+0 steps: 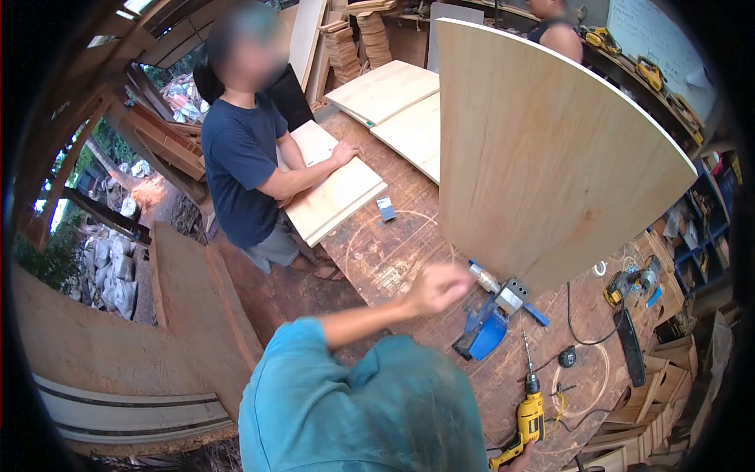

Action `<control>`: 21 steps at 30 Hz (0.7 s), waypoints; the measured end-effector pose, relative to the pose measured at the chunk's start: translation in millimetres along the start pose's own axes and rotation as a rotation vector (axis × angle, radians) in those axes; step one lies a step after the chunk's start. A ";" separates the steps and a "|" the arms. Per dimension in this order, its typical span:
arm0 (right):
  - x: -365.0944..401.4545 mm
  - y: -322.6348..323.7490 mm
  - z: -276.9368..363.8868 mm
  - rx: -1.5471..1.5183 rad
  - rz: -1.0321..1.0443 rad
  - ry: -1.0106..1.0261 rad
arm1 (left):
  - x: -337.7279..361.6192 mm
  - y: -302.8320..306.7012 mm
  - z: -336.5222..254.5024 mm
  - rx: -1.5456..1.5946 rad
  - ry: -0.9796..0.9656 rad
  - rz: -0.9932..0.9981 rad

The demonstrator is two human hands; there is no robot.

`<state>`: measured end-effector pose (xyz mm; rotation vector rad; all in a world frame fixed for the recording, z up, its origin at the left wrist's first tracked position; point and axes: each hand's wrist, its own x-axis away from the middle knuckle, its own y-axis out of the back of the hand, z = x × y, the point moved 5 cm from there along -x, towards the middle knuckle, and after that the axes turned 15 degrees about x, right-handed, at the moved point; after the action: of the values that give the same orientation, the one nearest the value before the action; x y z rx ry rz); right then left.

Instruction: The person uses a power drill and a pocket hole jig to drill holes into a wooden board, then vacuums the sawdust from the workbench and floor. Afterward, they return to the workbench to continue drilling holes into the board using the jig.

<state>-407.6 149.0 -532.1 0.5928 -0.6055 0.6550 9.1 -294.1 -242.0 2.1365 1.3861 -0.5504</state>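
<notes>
My left hand [440, 289] is blurred and closed beside the round end of a blue and silver clamp or jig [495, 318]; what its fingers hold, if anything, is hidden. The jig sits at the lower edge of a large upright wooden panel [543, 157]. At the bottom, my right hand [522, 456] is wrapped round the handle of a yellow drill [529, 417], whose long bit points toward the jig. A black tape measure [567, 356] lies right of the bit on the worn wooden table [393, 271].
Across the table, a person in a dark shirt [244, 165] rests a hand on stacked boards [334, 197]. More panels [385, 90] lie behind. A small blue box [385, 208], a second drill [621, 287] and a black cable [572, 322] are on the table. Another person [557, 35] stands behind.
</notes>
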 end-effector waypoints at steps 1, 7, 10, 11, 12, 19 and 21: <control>0.2 0.7 2.3 -0.005 0.015 -0.013 | 38.8 -0.2 13.5 0.015 0.179 0.019; 4.2 -2.2 17.9 0.006 0.067 -0.055 | 219.2 -40.3 32.8 0.361 1.076 0.605; 6.2 -5.1 25.9 0.017 0.087 -0.066 | 221.9 -44.6 27.7 0.484 1.164 0.636; 7.0 -5.3 27.0 0.020 0.094 -0.068 | 220.4 -44.5 26.8 0.569 1.193 0.595; 8.0 -5.7 28.5 0.017 0.097 -0.071 | 217.6 -44.2 26.8 0.650 1.215 0.544; 16.5 -9.3 31.4 -0.020 0.113 -0.084 | 197.2 -44.6 40.0 0.906 1.180 0.099; 20.3 -10.3 29.7 -0.032 0.128 -0.081 | 192.2 -44.5 46.9 0.848 1.077 -0.021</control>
<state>-396.9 130.2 -501.6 0.5560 -0.7324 0.7428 40.9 -173.5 -402.0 3.3811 1.9014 0.1334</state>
